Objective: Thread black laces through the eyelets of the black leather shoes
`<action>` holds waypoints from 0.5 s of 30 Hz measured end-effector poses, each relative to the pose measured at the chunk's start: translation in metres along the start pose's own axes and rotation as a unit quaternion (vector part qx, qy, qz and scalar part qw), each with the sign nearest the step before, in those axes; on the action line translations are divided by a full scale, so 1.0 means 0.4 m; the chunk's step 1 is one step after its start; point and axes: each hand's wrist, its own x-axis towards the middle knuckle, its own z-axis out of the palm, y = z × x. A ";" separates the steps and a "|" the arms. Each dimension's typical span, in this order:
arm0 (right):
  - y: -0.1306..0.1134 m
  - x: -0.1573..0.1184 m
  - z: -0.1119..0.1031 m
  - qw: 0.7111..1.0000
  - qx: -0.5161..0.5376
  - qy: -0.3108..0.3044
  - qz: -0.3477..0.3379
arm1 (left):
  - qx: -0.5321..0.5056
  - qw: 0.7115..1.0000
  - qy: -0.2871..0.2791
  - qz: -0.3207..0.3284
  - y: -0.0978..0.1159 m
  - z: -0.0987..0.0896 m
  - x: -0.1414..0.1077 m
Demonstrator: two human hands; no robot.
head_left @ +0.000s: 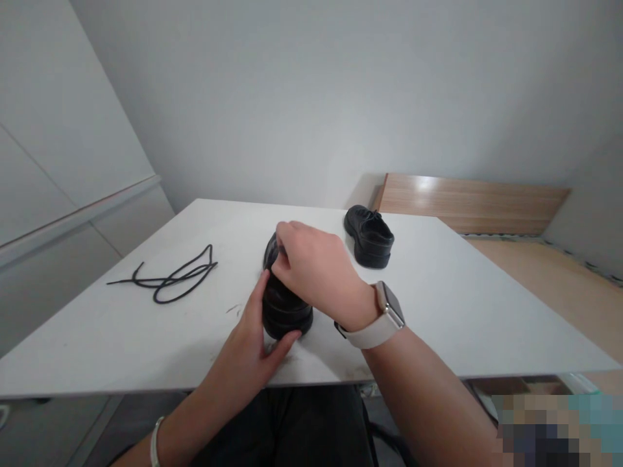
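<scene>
Shiny black leather shoe [286,312] sits on the white flat table [121,344], near the front edge. Its toe points away and its heel is close to the person, so it lies long from near to far. The left hand [249,340] is clamped around its left side and heel. The right hand [318,266] curls over its top; I cannot tell if those fingers pinch anything. The long, thin black lace [178,280] lies left.
</scene>
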 end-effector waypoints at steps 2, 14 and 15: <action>-0.001 0.000 -0.022 0.994 0.040 0.095 0.034 | -0.009 1.000 -0.002 -0.013 0.001 0.001 -0.002; -0.147 0.036 -0.063 0.891 0.205 0.405 -0.002 | 0.000 1.000 -0.012 0.005 -0.009 0.002 -0.004; -0.172 0.040 -0.041 0.921 0.178 0.344 -0.039 | -0.003 1.000 -0.017 0.004 -0.017 0.008 0.000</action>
